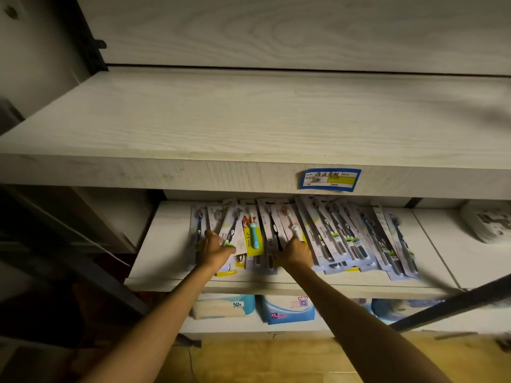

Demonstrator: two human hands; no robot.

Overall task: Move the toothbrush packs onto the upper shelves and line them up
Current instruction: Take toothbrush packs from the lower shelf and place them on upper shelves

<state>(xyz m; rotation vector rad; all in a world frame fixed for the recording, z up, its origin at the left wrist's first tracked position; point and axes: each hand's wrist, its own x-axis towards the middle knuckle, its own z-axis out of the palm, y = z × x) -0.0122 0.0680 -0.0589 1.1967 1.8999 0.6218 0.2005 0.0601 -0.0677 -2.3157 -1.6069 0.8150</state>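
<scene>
Several toothbrush packs [343, 236] lie overlapped in a loose row on the lower shelf [163, 244], mostly white cards with dark brushes. One yellow pack [253, 233] holds a teal child's brush. My left hand [217, 248] grips the packs at the left end of the row, fingers curled over their edges. Near the middle of the row, my right hand [297, 252] grips packs, one with a white brush. The upper shelf [249, 120] above is a bare pale wood board.
A blue and yellow price label [330, 179] is stuck on the upper shelf's front edge. A round white stack [489, 225] sits at the lower shelf's right end. Blue and white soft packages [287, 309] fill the bottom level. A dark bar [453, 305] crosses at right.
</scene>
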